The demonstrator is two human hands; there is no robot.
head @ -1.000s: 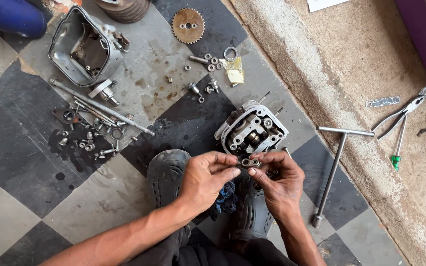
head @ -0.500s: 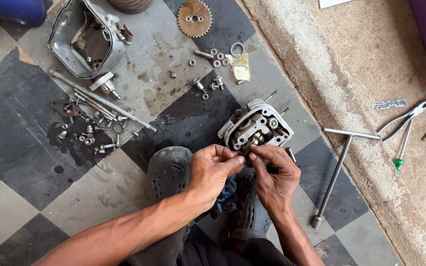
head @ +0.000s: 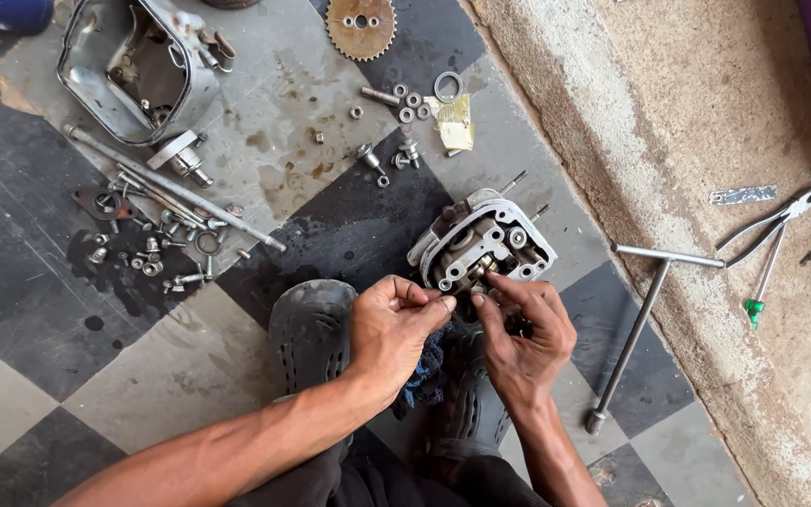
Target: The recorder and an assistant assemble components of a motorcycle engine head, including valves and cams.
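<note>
Both hands work at the near edge of one grey cylinder head [head: 482, 246] standing on the tiled floor [head: 39, 376]. The left hand [head: 394, 329] is curled, thumb and forefinger pinched together at the head's lower rim; whether a small part sits between them cannot be told. The right hand [head: 523, 333] is half closed, its fingertips touching the same rim. Under the hands lie two dark shoes [head: 310, 329] and a blue rag [head: 429, 366]. Right of the head lies one T-handle wrench [head: 645, 314], farther right one pair of pliers [head: 781, 221]. Beyond the head sits one sprocket [head: 360, 24]; to its upper left, one metal cover [head: 138, 70].
</note>
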